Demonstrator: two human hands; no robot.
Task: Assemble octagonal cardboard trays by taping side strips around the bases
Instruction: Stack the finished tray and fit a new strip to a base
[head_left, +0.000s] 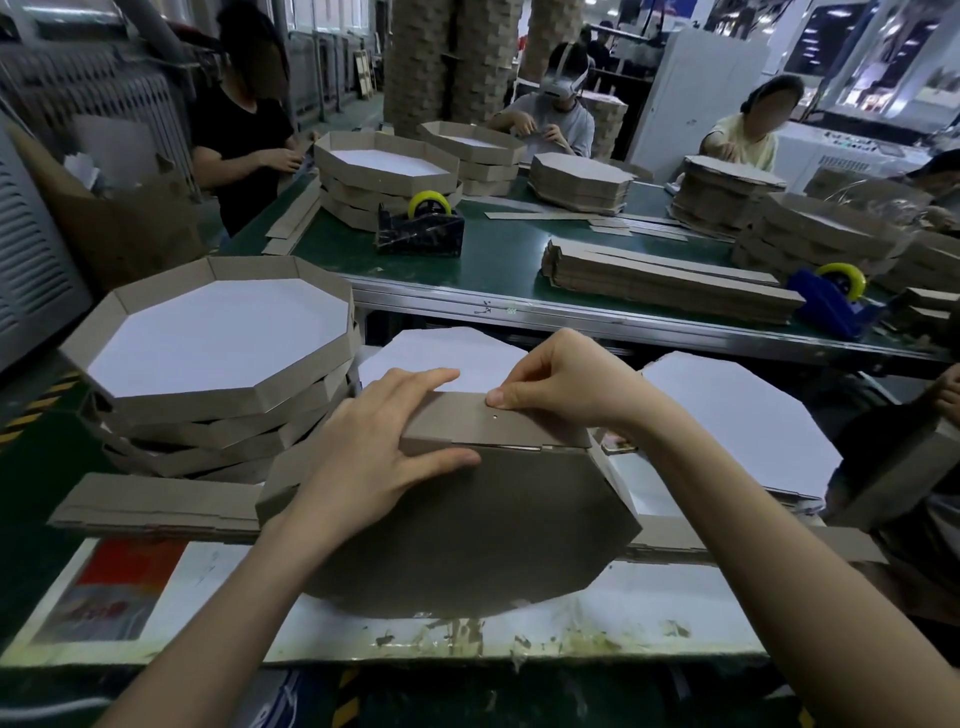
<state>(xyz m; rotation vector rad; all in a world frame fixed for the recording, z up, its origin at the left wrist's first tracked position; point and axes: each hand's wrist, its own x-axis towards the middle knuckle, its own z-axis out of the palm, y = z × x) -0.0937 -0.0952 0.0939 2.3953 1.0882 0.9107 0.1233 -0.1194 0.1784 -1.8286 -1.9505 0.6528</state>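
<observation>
At centre, brown upturned octagonal tray (467, 530)

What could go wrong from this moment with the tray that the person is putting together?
1. A thin gap shows between the side strip and the brown base. If it is taped like this, the wall might sit crooked.
2. Only the left hand, pressing, and the right hand, pinching the strip's top edge, keep it in place. The blue tape dispenser stands away on the green table, so reaching for it could let the strip spring back.
</observation>
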